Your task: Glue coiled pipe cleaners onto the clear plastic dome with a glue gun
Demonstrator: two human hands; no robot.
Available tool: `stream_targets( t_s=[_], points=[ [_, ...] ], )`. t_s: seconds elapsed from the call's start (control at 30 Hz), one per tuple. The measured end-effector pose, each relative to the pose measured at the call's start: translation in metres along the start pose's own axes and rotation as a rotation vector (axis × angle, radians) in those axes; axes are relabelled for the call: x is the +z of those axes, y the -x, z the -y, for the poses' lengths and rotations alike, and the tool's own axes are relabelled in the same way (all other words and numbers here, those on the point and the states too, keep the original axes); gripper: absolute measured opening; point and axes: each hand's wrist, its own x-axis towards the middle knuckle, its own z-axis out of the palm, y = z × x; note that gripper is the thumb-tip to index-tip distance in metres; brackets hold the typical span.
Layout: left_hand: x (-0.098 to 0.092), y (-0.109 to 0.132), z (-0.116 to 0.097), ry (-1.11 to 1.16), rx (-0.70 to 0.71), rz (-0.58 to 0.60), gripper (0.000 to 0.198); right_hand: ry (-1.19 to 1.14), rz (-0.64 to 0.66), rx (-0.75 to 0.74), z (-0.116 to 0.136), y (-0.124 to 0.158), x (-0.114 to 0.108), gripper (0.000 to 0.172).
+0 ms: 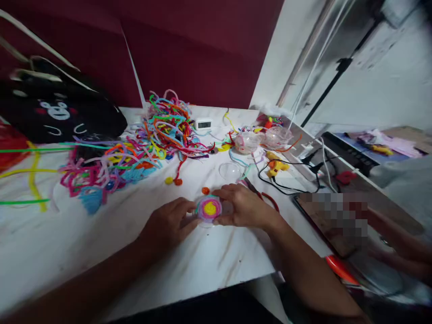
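Observation:
A round coil of fuzzy pipe cleaners (209, 208), yellow in the middle with pink and lilac rings, lies low over the white table. It seems to sit in a small clear plastic piece, whose rim shows below. My left hand (170, 220) pinches its left edge between thumb and fingers. From the right, my right hand (245, 204) grips the opposite edge, thumb below and fingers above. Just beyond the coil is a small orange coil (205, 191). Farther left are a yellow coil (168, 180) and a red-orange one (177, 182). A clear plastic dome (230, 170) rests beyond my right hand.
Loose pipe cleaners (168, 121) heap at the back left, beside a black bag (60, 108). A small digital clock (203, 124) stands behind. Clear containers (248, 142), a yellow toy (278, 167) and black cables (286, 191) lie right. Another person's arm (398, 238) reaches over a tablet-like device (313, 220).

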Motion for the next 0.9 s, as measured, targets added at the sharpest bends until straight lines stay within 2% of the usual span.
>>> stream_targets(
  t_s=[0.2, 0.53, 0.9],
  points=[
    [-0.004, -0.002, -0.007, 0.029, -0.041, 0.036, 0.014, -0.005, 0.009, 0.040, 0.003, 0.000, 0.001, 0.057],
    [0.000, -0.002, -0.005, 0.144, -0.187, 0.044, 0.014, 0.065, 0.030, 0.091, 0.008, -0.003, 0.003, 0.061],
    [-0.002, -0.007, -0.007, 0.222, -0.321, 0.046, 0.015, 0.093, 0.024, 0.133, 0.012, -0.004, 0.006, 0.058]
  ],
)
